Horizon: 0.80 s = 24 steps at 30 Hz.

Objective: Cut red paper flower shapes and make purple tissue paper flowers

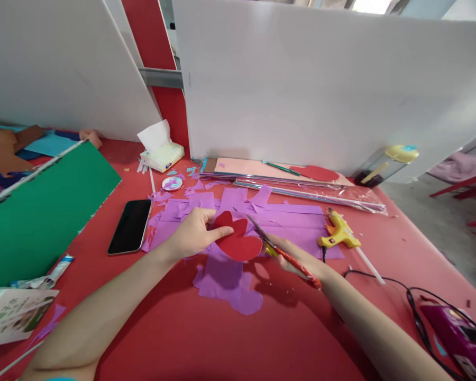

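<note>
Between thumb and fingers, my left hand pinches a red paper cutout with rounded lobes, held above the table. My right hand is closed around a pair of scissors with red and yellow on the handles. The blades point up and left, close to the cutout's right side; whether they touch it I cannot tell. Below the cutout lie purple paper pieces, some with rounded ends. Larger purple sheets and small scraps spread behind both hands.
A yellow glue gun lies right, its black cord running to a purple power strip. Left are a phone, a green board and a tissue pack. Wrapped sheets and a yellow-lidded jar stand before the white panel.
</note>
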{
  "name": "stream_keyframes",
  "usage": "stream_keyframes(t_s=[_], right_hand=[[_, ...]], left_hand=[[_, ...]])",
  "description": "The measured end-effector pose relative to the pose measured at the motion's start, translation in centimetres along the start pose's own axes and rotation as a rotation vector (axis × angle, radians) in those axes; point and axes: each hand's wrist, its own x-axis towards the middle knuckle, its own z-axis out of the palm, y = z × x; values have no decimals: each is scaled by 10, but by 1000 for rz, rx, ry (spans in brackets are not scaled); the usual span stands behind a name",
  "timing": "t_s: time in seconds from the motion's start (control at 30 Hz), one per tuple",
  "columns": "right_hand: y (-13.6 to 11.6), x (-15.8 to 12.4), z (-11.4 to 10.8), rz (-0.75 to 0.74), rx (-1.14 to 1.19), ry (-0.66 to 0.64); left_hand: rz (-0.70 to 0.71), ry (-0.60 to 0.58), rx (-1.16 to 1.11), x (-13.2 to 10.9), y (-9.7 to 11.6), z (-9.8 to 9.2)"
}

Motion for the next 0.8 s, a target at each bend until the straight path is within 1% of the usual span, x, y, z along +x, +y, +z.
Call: stream_keyframes(t_s=[0.1,0.2,0.3,0.43,0.57,0.7,0.8], right_hand=[[-6,0,1,12,93,3],[-11,1,2,10,147,-3],[-11,2,1,11,145,-35],[-11,0,-1,-1,130,-61],[-15,-1,-1,21,142,-28],[-12,-1,-1,-1,119,-104],[-6,-1,-1,-10,31,-139]], left_hand=[[-19,6,-59,1,2,0],[-23,-23,-176,2,6,0],[-27,-49,-292,2,11,1],[-58,-21,-349,2,14,1],[-34,-4,-293,1,12,0],[-17,4,-116,1,6,0],[10,48,0,-1,2,2]])
